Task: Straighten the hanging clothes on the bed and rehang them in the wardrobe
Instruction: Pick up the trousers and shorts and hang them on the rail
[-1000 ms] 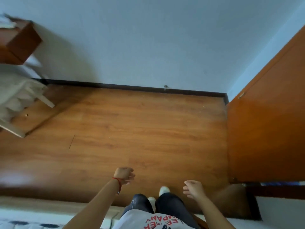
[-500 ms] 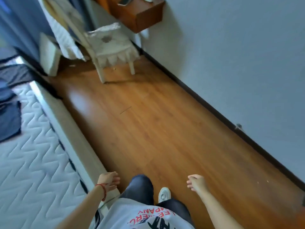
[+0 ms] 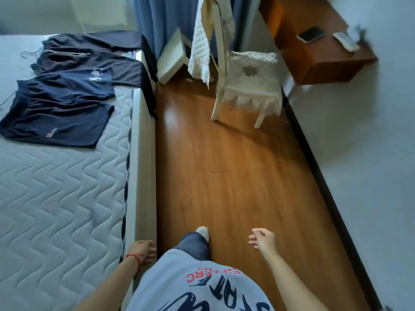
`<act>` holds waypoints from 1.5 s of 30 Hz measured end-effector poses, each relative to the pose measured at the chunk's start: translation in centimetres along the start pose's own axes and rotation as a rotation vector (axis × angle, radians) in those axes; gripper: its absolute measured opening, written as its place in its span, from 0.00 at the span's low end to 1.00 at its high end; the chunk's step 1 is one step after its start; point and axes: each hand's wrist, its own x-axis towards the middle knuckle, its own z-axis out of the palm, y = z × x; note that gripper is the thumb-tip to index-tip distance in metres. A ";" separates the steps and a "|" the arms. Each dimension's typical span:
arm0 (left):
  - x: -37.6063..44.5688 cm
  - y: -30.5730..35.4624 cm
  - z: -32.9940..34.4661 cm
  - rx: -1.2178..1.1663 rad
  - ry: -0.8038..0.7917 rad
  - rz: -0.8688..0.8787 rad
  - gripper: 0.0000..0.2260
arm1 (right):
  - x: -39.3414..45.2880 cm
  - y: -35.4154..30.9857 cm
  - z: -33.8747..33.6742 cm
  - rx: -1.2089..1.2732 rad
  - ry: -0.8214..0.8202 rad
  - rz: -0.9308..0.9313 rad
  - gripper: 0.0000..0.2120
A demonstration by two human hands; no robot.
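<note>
Beside the bed point(image 3: 139, 153), a person's left hand point(image 3: 143, 251) and right hand point(image 3: 262, 241) hang loose and empty; dark clothes point(image 3: 67, 97) lie spread at its far end.

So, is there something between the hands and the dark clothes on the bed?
Nothing visible blocks the way. Both the left hand and the right hand hold nothing, and only bare mattress and open floor lie before the dark clothes.

The hangers point(image 3: 27, 53) are mostly hidden under the clothes point(image 3: 67, 95); the wardrobe is not seen; the desk point(image 3: 318, 41) is cut off.
</note>
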 end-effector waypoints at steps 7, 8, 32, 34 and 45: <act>1.8 16.4 3.2 0.014 -0.041 0.114 0.08 | 7.9 -11.3 0.5 -0.058 -0.010 -0.011 0.06; 2.0 18.8 3.7 0.006 -0.050 0.133 0.08 | 9.1 -12.8 0.6 -0.053 -0.014 -0.001 0.06; 13.7 49.8 2.6 -0.514 0.244 -0.055 0.07 | 34.0 -63.0 22.0 -0.519 -0.480 -0.298 0.10; 15.8 51.8 1.3 -0.549 0.264 -0.086 0.08 | 35.2 -66.0 25.3 -0.556 -0.504 -0.314 0.08; 24.0 69.3 -10.3 -0.718 0.245 -0.159 0.13 | 39.5 -83.0 40.0 -0.730 -0.560 -0.384 0.07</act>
